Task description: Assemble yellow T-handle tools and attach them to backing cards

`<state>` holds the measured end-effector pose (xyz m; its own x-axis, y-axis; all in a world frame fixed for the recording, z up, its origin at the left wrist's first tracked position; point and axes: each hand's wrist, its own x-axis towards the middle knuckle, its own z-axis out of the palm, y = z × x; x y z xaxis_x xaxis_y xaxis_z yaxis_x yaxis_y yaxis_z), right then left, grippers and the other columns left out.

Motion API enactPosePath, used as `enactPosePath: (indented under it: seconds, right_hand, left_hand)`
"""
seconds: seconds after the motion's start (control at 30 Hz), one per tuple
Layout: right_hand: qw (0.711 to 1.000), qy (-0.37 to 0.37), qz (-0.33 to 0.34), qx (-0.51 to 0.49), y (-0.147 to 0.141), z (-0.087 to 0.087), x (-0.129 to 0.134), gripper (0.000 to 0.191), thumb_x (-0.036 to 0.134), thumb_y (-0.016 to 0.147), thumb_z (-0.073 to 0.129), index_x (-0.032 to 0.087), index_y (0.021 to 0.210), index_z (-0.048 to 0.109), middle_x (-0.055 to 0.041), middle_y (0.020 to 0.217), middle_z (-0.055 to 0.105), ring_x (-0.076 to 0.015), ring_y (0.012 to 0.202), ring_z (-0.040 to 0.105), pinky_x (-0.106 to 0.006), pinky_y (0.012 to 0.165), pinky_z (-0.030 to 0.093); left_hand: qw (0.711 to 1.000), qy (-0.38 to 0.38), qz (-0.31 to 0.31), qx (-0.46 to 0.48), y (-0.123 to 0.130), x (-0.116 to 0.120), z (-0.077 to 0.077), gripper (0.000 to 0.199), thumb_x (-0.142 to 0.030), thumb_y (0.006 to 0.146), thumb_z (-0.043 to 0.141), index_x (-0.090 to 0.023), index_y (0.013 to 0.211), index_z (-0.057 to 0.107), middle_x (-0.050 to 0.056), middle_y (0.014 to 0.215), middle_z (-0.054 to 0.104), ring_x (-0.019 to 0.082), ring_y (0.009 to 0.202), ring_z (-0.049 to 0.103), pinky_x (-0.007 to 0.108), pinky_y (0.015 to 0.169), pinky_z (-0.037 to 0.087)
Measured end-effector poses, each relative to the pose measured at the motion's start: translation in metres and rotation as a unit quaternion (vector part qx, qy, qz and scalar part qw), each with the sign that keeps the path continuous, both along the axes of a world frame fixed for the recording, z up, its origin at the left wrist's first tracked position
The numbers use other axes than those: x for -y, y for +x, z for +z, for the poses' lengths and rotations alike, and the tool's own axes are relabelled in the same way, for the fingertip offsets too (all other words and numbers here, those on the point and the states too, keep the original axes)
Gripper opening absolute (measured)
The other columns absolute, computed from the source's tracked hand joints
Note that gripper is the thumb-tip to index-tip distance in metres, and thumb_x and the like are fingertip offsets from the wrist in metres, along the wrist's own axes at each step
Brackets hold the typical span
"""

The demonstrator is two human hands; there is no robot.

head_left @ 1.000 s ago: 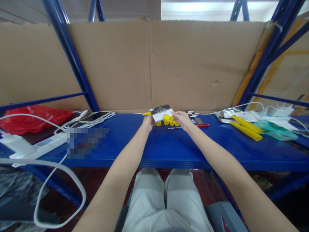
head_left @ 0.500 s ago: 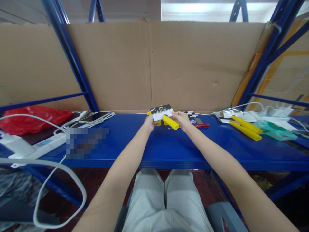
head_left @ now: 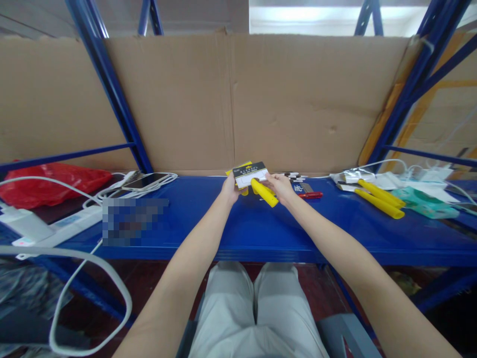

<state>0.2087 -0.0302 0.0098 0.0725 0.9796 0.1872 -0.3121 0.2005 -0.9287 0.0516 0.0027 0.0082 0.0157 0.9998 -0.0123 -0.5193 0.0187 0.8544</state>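
Note:
A black and white printed card (head_left: 250, 174) is held up over the blue shelf between my two hands. My left hand (head_left: 229, 189) is closed on its left edge. My right hand (head_left: 279, 186) is closed with its fingertips at the card's right edge, close to a yellow tube (head_left: 264, 193). That tube slants down to the right from the card's lower front; how it joins the card, I cannot make out. Something flat and yellow (head_left: 238, 168) shows behind the card, mostly hidden. Beyond my right hand lie a red-handled tool (head_left: 311, 195) and a dark blue packet (head_left: 298, 188).
Two yellow tubes (head_left: 380, 200) lie at right beside a green plastic wrapper (head_left: 427, 203) and clear packaging. At left are a red plastic bag (head_left: 55, 183), a phone (head_left: 145, 181), white cables and a power strip (head_left: 70, 224). A cardboard sheet (head_left: 298, 99) stands behind the shelf.
The card has turned slightly, and more of the yellow piece behind its upper left shows. The free end of the yellow tube has dipped a little. Both hands keep their places.

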Motion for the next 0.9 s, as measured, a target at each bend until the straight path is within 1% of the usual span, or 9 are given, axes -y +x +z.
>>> enactPosePath:
  seconds: [0.13, 0.33, 0.47, 0.6, 0.67, 0.7, 0.77, 0.83, 0.9]
  right_hand:
    - [1.0, 0.014, -0.004, -0.006, 0.0, -0.001, 0.0, 0.029, 0.016, 0.085, 0.061, 0.019, 0.058, 0.05, 0.0017, 0.061, 0.066, -0.0083, 0.059, 0.064, -0.023, 0.078, 0.053]
    - [0.999, 0.039, -0.03, -0.019, 0.0, -0.004, -0.004, 0.028, 0.024, 0.08, 0.069, 0.019, 0.06, 0.05, 0.0034, 0.062, 0.066, -0.0107, 0.064, 0.066, -0.028, 0.081, 0.054]
    - [0.997, 0.054, -0.041, -0.031, -0.001, -0.005, -0.005, 0.028, 0.026, 0.077, 0.072, 0.019, 0.06, 0.051, 0.0032, 0.065, 0.067, -0.0118, 0.065, 0.067, -0.03, 0.081, 0.055]
    - [0.996, 0.055, -0.058, -0.042, -0.002, -0.005, -0.007, 0.027, 0.02, 0.082, 0.066, 0.019, 0.06, 0.051, 0.0031, 0.063, 0.066, -0.0103, 0.062, 0.067, -0.028, 0.081, 0.055]
    - [0.995, 0.056, -0.068, -0.05, -0.001, -0.005, -0.008, 0.027, 0.016, 0.083, 0.063, 0.019, 0.06, 0.051, 0.0031, 0.061, 0.066, -0.0096, 0.061, 0.066, -0.027, 0.081, 0.055]
    - [0.994, 0.058, -0.073, -0.054, -0.001, -0.005, -0.008, 0.027, 0.016, 0.084, 0.062, 0.018, 0.06, 0.051, 0.0031, 0.061, 0.066, -0.0094, 0.061, 0.066, -0.027, 0.081, 0.056]
    - [0.993, 0.062, -0.081, -0.061, 0.0, -0.005, -0.009, 0.026, 0.015, 0.084, 0.062, 0.018, 0.06, 0.051, 0.0031, 0.061, 0.066, -0.0092, 0.06, 0.066, -0.028, 0.081, 0.056]
    - [0.992, 0.067, -0.085, -0.065, 0.002, -0.006, -0.011, 0.025, 0.015, 0.084, 0.063, 0.018, 0.061, 0.051, 0.003, 0.062, 0.066, -0.0092, 0.059, 0.065, -0.028, 0.082, 0.056]
    - [0.992, 0.072, -0.085, -0.064, 0.003, -0.007, -0.012, 0.025, 0.016, 0.083, 0.063, 0.019, 0.062, 0.051, 0.0029, 0.062, 0.066, -0.0097, 0.06, 0.066, -0.029, 0.082, 0.056]
  left_hand:
    - [1.0, 0.002, -0.014, 0.001, 0.004, 0.006, 0.003, 0.035, -0.044, 0.082, 0.045, -0.018, 0.096, 0.064, 0.006, 0.077, 0.07, 0.017, 0.062, 0.062, 0.024, 0.052, 0.044]
    - [0.999, 0.006, -0.022, -0.027, 0.008, 0.014, 0.009, 0.035, -0.038, 0.086, 0.037, -0.017, 0.085, 0.064, 0.005, 0.07, 0.067, 0.016, 0.057, 0.058, 0.024, 0.05, 0.042]
    - [0.999, 0.014, -0.013, -0.045, 0.01, 0.018, 0.011, 0.037, -0.041, 0.09, 0.036, -0.018, 0.087, 0.065, 0.006, 0.075, 0.07, 0.017, 0.066, 0.062, 0.023, 0.05, 0.042]
    - [0.999, 0.011, -0.011, -0.049, 0.013, 0.021, 0.013, 0.048, -0.048, 0.095, 0.029, -0.018, 0.089, 0.065, 0.008, 0.083, 0.072, 0.02, 0.079, 0.066, 0.024, 0.054, 0.045]
    - [0.999, 0.016, -0.012, -0.031, 0.014, 0.022, 0.014, 0.049, -0.046, 0.097, 0.026, -0.017, 0.09, 0.065, 0.009, 0.084, 0.072, 0.02, 0.082, 0.067, 0.025, 0.058, 0.048]
    - [0.999, 0.022, -0.011, -0.019, 0.016, 0.022, 0.014, 0.045, -0.044, 0.097, 0.028, -0.016, 0.09, 0.064, 0.009, 0.083, 0.071, 0.02, 0.081, 0.067, 0.026, 0.059, 0.05]
    - [0.999, 0.037, -0.002, 0.004, 0.018, 0.022, 0.014, 0.028, -0.034, 0.095, 0.042, -0.015, 0.092, 0.062, 0.008, 0.082, 0.071, 0.018, 0.077, 0.068, 0.026, 0.064, 0.052]
    - [0.999, 0.043, 0.016, 0.021, 0.019, 0.022, 0.014, 0.011, -0.019, 0.088, 0.056, -0.015, 0.098, 0.059, 0.007, 0.084, 0.07, 0.016, 0.074, 0.068, 0.027, 0.069, 0.054]
    - [0.999, 0.035, 0.029, 0.027, 0.02, 0.022, 0.013, 0.023, -0.008, 0.082, 0.062, -0.016, 0.103, 0.057, 0.007, 0.086, 0.071, 0.015, 0.073, 0.069, 0.029, 0.075, 0.056]
